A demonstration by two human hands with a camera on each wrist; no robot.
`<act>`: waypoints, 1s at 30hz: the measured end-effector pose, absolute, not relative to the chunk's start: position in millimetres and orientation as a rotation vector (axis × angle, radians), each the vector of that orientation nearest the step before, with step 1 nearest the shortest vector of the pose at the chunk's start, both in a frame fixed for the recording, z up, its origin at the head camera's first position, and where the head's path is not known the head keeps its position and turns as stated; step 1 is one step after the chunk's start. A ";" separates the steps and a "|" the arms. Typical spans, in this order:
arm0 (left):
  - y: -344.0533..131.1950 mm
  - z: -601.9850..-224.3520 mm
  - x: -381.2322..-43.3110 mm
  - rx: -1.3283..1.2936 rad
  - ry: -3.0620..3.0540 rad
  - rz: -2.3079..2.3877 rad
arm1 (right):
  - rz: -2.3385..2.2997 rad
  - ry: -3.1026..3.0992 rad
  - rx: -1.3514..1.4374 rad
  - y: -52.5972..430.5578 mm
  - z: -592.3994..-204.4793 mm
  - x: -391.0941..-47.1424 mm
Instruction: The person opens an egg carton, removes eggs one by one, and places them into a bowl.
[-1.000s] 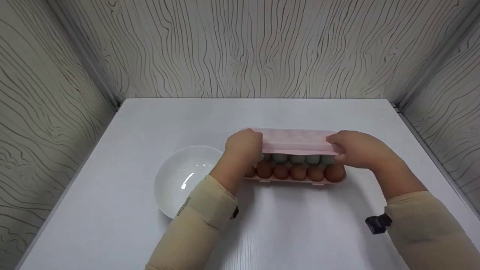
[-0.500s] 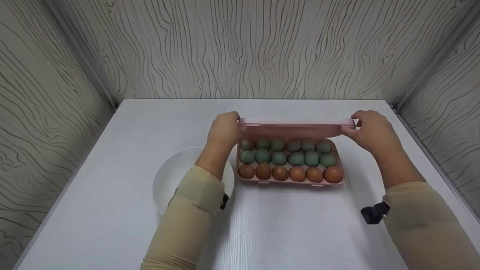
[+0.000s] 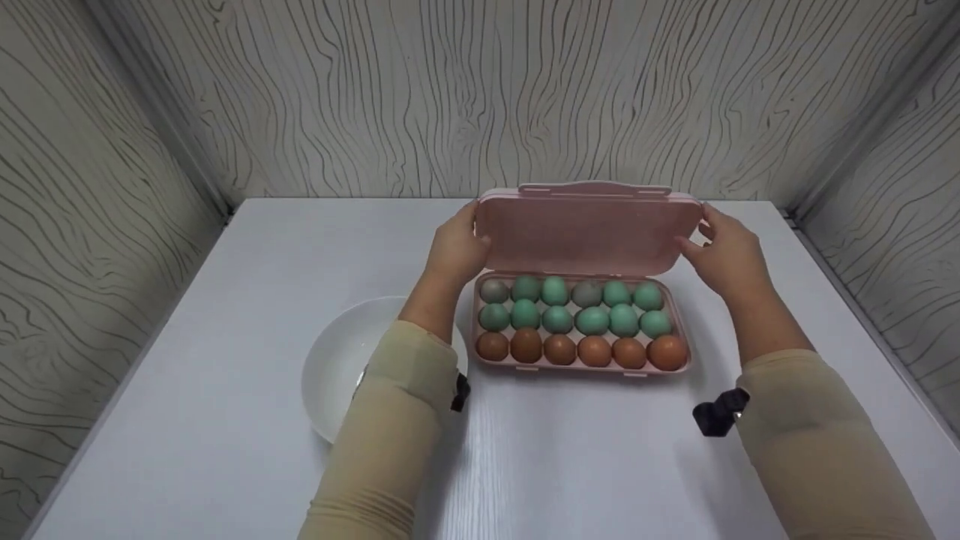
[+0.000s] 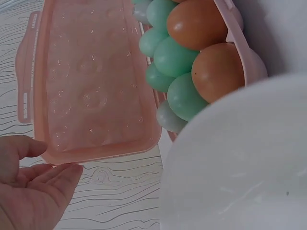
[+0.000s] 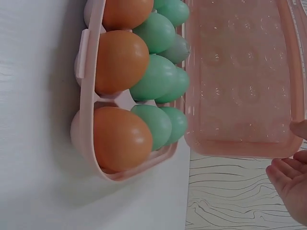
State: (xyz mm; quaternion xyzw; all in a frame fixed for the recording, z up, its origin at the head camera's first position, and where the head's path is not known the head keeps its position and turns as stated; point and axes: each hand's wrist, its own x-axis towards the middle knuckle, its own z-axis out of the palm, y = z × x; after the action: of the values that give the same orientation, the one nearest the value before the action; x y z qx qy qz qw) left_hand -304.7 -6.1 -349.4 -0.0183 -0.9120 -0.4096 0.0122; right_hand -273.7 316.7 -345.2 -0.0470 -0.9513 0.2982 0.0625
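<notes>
The pink lid (image 3: 585,236) has swung up on the far side, left hand (image 3: 456,251) and right hand (image 3: 726,255) pinching opposite ends; eggs (image 3: 592,321) are uncovered.

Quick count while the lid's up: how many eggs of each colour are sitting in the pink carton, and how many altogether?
Brown eggs, nearest row: 6
Green to grey-green eggs, middle and far rows: 12
Total: 18 eggs
</notes>
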 end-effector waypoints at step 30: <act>-5.2 -366.6 -309.5 -0.342 -2.994 -1.422 | 1.028 -3.303 -0.020 315.3 -395.6 -279.3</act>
State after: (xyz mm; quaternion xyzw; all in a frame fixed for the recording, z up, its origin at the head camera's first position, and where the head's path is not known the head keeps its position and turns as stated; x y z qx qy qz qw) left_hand -309.5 -5.2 -366.6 -0.1021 -0.8945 -0.4248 -0.0950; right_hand -279.3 315.3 -395.6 -0.0057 -0.9427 0.2935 -0.1583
